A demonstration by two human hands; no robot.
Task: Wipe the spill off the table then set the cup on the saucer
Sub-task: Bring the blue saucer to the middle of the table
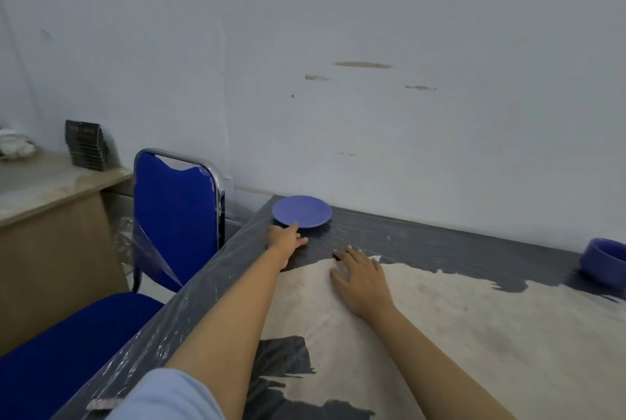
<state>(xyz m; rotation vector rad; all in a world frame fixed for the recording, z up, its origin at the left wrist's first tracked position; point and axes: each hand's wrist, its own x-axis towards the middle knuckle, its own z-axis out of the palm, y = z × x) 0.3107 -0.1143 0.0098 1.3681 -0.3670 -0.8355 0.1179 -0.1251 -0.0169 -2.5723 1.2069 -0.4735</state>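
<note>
A blue saucer (301, 211) lies at the far left corner of the dark, plastic-wrapped table (423, 243). My left hand (284, 239) reaches out to it, fingertips touching its near rim, fingers apart. My right hand (360, 275) rests flat, fingers spread, on the worn beige patch of the tabletop (457, 318). A blue cup (604, 260) stands at the far right, cut off by the frame edge. I see no cloth and no clear wet spill.
A blue chair (176, 216) with a chrome frame stands against the table's left side. Beyond it is a beige desk (50, 189) with a dark stack of cards (86, 145). The wall runs right behind the table.
</note>
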